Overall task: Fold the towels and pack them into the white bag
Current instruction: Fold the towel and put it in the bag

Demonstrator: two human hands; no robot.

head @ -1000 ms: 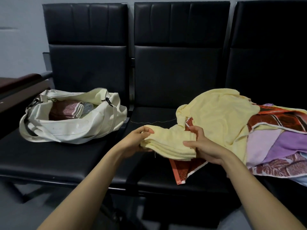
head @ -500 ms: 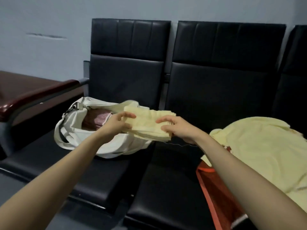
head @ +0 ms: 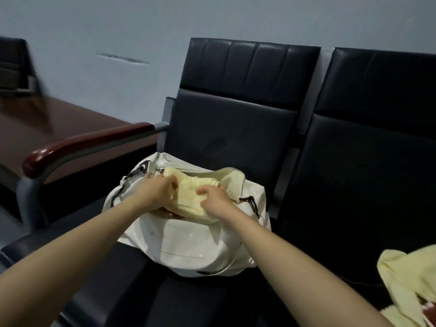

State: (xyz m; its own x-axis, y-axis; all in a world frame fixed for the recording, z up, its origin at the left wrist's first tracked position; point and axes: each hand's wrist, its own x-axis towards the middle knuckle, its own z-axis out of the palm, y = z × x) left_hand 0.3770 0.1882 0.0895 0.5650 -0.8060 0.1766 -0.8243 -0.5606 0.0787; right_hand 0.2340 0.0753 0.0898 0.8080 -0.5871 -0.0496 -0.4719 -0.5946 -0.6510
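At the mouth of the white bag (head: pixel 188 244), a folded pale yellow towel (head: pixel 188 201) sits partly inside the opening, its top still above the rim. The left hand (head: pixel 155 192) grips the towel's left end with curled fingers, and the right hand (head: pixel 214 201) is curled round its right end, knuckles up. The bag rests on the black padded seat of the bench (head: pixel 212 303), with its back edge close to the backrest. Left of the bag runs a reddish-brown armrest (head: pixel 82 142), and beyond that stands a dark brown table (head: pixel 35 121). Well to the right of the bag, on the next seat, lies a loose yellow towel (head: pixel 405 279), unfolded and rumpled, over a red patterned cloth (head: pixel 427 312).
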